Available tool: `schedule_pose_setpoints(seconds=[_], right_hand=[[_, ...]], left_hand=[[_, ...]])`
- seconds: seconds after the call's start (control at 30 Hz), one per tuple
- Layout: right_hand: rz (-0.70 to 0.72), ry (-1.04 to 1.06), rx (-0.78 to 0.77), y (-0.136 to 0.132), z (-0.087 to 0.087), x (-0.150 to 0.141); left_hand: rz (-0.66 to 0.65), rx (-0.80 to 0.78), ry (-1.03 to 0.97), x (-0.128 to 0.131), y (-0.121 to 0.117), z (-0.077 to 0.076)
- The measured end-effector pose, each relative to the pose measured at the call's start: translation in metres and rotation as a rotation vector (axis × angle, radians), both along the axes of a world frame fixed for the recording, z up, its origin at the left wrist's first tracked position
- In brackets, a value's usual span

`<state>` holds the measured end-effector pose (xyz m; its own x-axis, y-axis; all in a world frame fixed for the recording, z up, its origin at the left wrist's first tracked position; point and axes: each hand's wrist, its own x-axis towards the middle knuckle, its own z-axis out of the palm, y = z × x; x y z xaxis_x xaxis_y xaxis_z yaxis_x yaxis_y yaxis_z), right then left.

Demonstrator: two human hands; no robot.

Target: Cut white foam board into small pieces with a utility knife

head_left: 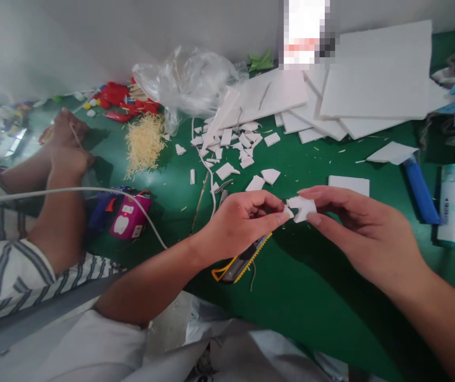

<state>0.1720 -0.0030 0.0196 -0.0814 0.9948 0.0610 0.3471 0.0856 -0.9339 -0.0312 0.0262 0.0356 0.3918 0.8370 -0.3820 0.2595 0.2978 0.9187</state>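
Between the fingertips of my right hand [365,233] is a small notched piece of white foam board [303,208]. My left hand [243,220] pinches a smaller white foam scrap [288,212] right at its left edge; whether the two pieces are still joined I cannot tell. Both hands are held over the green table. Under my left hand lies a yellow-and-black cutter [243,260], partly hidden by it. Just beyond the fingers are loose white foam offcuts [270,175] and a square foam piece [349,184].
White foam sheets [376,74] are stacked at the back right, beside a clear plastic bag [195,79]. A glue stick [448,204] and a blue-handled tool [420,185] lie right. Yellow shreds [145,143], a purple box [130,215], a white cable [92,189] and a co-worker's hands [66,135] are left.
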Motion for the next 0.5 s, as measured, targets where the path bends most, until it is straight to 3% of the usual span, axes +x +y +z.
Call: schedule_pose_setpoints(seconds=[0.23,0.4,0.5], right_hand=[[-0.151,-0.006,0.074,0.003,-0.002,0.005],[-0.152,-0.15,0.048,0.004,-0.005,0.01],[-0.06,-0.229,0.055,0.004,-0.009,0.01]], left_hand=[[-0.005,0.133,0.121,0.0,-0.002,0.001],[0.253,0.633,0.456,-0.021,0.023,-0.005],[0.314,0.809,0.675,-0.038,0.042,-0.01]])
